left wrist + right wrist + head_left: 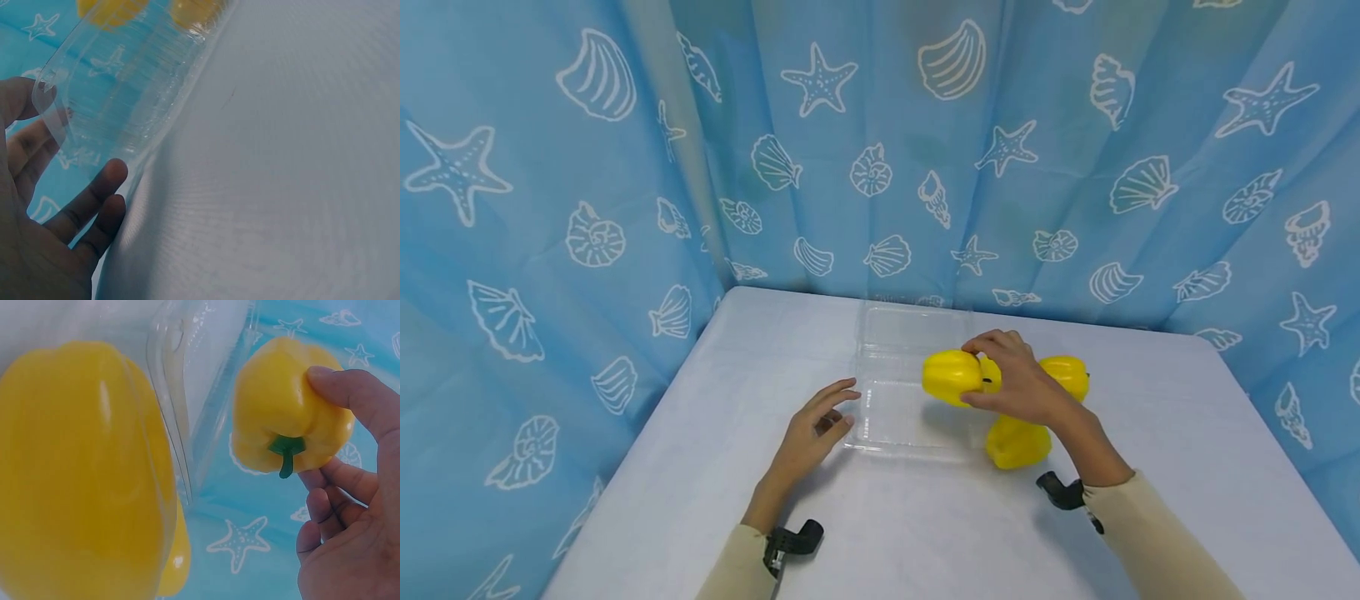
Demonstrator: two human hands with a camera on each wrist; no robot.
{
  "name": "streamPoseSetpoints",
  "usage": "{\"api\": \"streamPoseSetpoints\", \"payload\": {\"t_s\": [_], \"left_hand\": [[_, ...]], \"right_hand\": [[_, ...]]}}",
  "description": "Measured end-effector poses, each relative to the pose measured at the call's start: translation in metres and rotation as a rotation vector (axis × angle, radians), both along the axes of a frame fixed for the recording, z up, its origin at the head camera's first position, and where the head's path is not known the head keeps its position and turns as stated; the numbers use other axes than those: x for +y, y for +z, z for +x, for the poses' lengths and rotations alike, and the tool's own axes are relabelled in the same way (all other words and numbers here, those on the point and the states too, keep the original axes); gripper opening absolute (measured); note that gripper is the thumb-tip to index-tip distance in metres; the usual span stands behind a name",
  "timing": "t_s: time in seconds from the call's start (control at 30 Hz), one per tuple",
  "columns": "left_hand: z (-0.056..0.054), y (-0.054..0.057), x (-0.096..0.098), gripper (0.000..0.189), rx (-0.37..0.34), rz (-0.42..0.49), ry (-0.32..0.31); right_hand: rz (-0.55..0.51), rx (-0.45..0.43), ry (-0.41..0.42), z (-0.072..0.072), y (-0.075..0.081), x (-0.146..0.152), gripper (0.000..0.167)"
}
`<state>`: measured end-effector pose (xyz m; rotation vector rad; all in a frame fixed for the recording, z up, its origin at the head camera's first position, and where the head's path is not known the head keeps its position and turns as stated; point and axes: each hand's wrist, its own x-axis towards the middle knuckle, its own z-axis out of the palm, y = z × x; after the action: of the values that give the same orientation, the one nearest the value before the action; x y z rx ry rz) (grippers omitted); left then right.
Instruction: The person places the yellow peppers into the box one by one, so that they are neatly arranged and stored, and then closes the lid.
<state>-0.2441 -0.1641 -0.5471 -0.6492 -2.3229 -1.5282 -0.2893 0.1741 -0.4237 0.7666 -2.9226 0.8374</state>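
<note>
My right hand [1018, 383] holds a yellow bell pepper [951, 377] above a clear plastic container [891, 417]. In the right wrist view, thumb and fingers grip this pepper [275, 394] from the side, its short green stem showing. The left hand [811, 437] rests by the container's left edge, its fingers spread and loosely bent. The left wrist view shows those fingertips right at the clear wall [119, 112]. Another yellow pepper [1017, 442] lies by the container's near right corner, below the right hand.
A yellow pepper [1066, 377] stands to the right, partly hidden by the right hand. Some more yellow [992, 375] shows behind the held pepper. The white-covered table [715, 483] ends at a blue curtain [895, 125] with shell and starfish prints.
</note>
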Motion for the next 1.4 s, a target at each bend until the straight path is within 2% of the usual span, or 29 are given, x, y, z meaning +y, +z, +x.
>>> {"api": "streamPoseSetpoints", "payload": {"t_s": [0.27,0.6,0.93,1.4], "left_hand": [[0.003,-0.001,0.001,0.034,-0.025,-0.022,0.004],[0.002,-0.001,0.001,0.034,-0.061,-0.058,0.021],[0.000,0.001,-0.001,0.034,-0.045,-0.030,-0.008],[0.000,0.004,-0.003,0.035,-0.060,-0.058,0.009]], "right_hand": [[-0.015,0.023,0.032,0.001,-0.008,-0.009,0.063],[0.017,0.053,0.074,-0.005,-0.012,-0.025,0.063],[0.065,0.072,0.085,-0.009,-0.018,-0.041,0.065],[0.078,0.076,0.082,-0.012,-0.025,-0.063,0.065]]}}
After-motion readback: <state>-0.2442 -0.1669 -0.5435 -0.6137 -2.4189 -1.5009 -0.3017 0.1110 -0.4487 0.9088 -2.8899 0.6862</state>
